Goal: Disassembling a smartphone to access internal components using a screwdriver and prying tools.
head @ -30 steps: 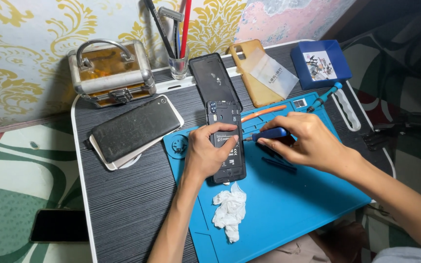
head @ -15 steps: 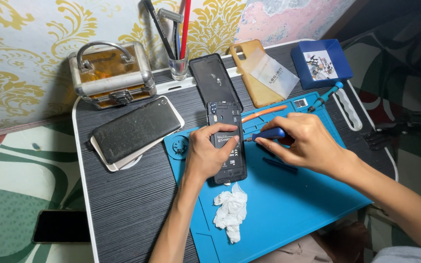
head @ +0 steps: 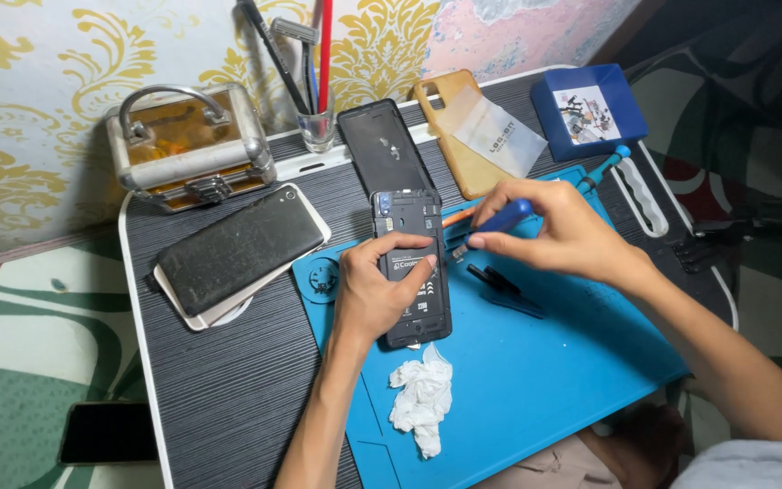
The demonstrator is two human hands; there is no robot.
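Observation:
A black phone with its back cover off (head: 414,222) lies face down on the blue work mat (head: 536,380). My left hand (head: 380,292) rests on the phone's lower half and pins it to the mat. My right hand (head: 561,231) grips a blue-handled screwdriver (head: 500,219), whose tip points at the phone's right edge. Black tweezers (head: 492,279) lie on the mat just below my right hand. An orange pry tool (head: 456,217) pokes out beside the phone.
A crumpled white tissue (head: 423,398) lies on the mat. Two stacked phones (head: 237,254), a metal case (head: 187,145), a glass of tools (head: 317,127), a black back cover (head: 382,145), a tan phone case (head: 463,136) and a blue parts tray (head: 586,109) surround it. Another phone (head: 106,433) lies on the floor.
My right hand has lifted slightly and turned, bringing the screwdriver tip toward the phone's right edge. My left hand stays on the phone.

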